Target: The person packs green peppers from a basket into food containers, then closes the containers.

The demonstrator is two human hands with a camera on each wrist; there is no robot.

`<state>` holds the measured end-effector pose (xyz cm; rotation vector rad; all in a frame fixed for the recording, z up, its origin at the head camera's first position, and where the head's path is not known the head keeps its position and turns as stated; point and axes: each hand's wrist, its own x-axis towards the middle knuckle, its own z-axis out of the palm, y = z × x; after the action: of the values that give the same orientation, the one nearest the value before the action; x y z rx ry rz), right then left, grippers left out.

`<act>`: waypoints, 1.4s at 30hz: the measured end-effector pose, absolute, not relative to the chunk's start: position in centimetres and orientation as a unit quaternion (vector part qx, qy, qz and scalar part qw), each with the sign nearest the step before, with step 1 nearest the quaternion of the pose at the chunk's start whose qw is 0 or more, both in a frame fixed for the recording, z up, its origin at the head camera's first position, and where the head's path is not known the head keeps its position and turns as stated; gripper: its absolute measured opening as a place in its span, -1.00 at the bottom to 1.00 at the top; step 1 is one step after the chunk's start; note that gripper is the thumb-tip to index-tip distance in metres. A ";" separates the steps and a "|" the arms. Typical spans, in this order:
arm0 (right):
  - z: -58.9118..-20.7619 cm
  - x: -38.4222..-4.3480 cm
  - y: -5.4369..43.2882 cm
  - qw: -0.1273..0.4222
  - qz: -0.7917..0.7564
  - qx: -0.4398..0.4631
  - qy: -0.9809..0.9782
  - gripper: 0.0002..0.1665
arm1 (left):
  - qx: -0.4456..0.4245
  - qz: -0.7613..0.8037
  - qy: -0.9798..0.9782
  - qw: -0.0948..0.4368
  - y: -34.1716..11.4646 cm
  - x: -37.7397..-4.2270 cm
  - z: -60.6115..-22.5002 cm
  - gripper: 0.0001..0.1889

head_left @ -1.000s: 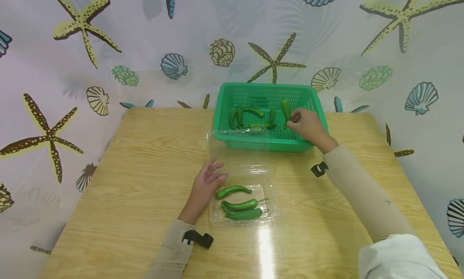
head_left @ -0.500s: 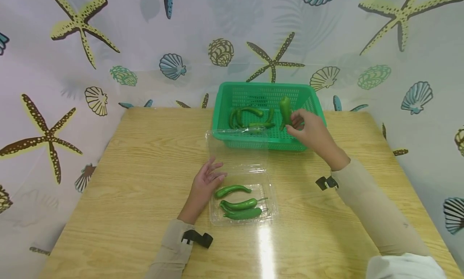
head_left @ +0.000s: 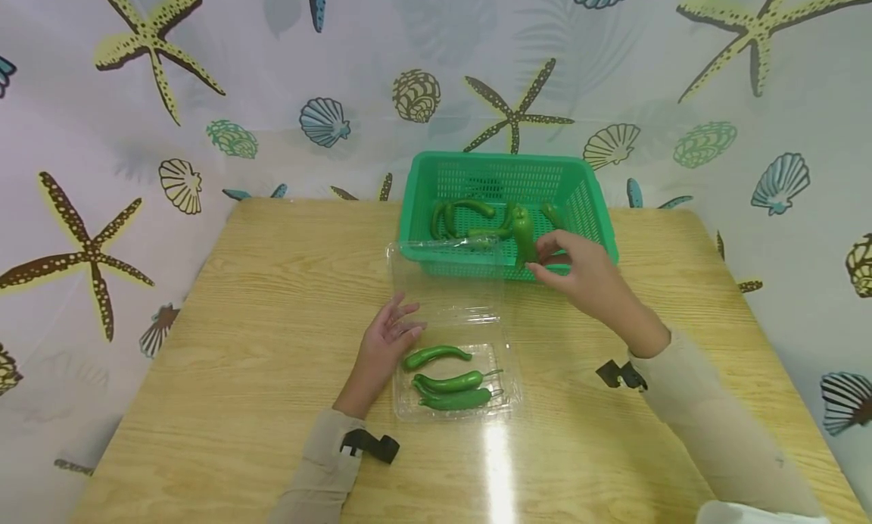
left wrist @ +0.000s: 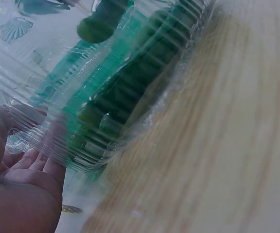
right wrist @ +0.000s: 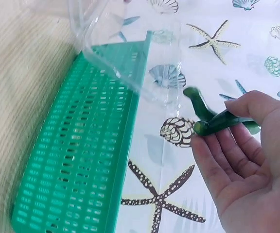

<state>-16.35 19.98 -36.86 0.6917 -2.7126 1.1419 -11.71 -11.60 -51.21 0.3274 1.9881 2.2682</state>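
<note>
Seashell-and-starfish sheeting behind and to both sides of a pale wood-grain worktop [head_left: 272, 342].

Left hand [head_left: 384, 342] flat against the left edge of a clear clamshell box [head_left: 458, 380], fingers [head_left: 402, 313] relaxed and slightly spread, touching the plastic, gripping nothing. Same place as a second ago. Three green peppers [head_left: 446, 384] side by side in the box's tray; lid [head_left: 446, 278] raised behind them, its top edge against the front of the green basket [head_left: 593, 206].

Further right, four or so peppers in the basket [head_left: 463, 217].

Right hand [head_left: 586, 274] now out over the basket's front wall, nearer the box than a second ago, when deep inside the basket. One pepper [head_left: 523, 236] lifted out along with it: picked, in transit, not yet set down beside the other three.

Pepper pinched near its lower end between thumb and the tips of the first fingers [right wrist: 213, 145], rest of it sticking upward and clear of the palm, touching neither basket nor lid. From the right wrist, stalk end poking past the fingertips, remaining fingers loosely curved beneath.
</note>
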 end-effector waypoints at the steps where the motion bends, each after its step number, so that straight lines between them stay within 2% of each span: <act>1: -36.9 -16.0 19.9 0.053 0.381 0.235 -0.893 -0.74 | 0.106 0.747 0.653 0.057 -11.6 -11.7 -51.1 -0.26; 11: -37.6 -13.7 18.7 -0.010 0.409 0.320 -0.855 -0.80 | 0.098 0.751 0.650 0.066 -11.6 -11.8 -51.0 -0.28; 21: -38.7 -12.4 17.4 -0.086 0.383 0.350 -0.850 -0.81 | 0.105 0.752 0.648 0.061 -11.6 -11.8 -51.7 -0.26; 31: -40.9 -12.3 15.8 -0.161 0.312 0.393 -0.850 -0.88 | 0.100 0.752 0.647 0.076 -11.6 -11.0 -49.0 -0.30; 36: -41.9 -12.2 14.8 -0.172 0.274 0.408 -0.854 -0.91 | 0.100 0.749 0.651 0.074 -11.6 -10.9 -48.7 -0.30; 42: -43.1 -12.2 13.8 -0.161 0.227 0.422 -0.863 -0.91 | 0.100 0.752 0.647 0.076 -11.5 -11.0 -48.8 -0.29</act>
<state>-12.17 13.84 -43.07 1.4808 -3.0295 0.7958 -10.97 -11.52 -48.80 0.3008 1.9388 2.2558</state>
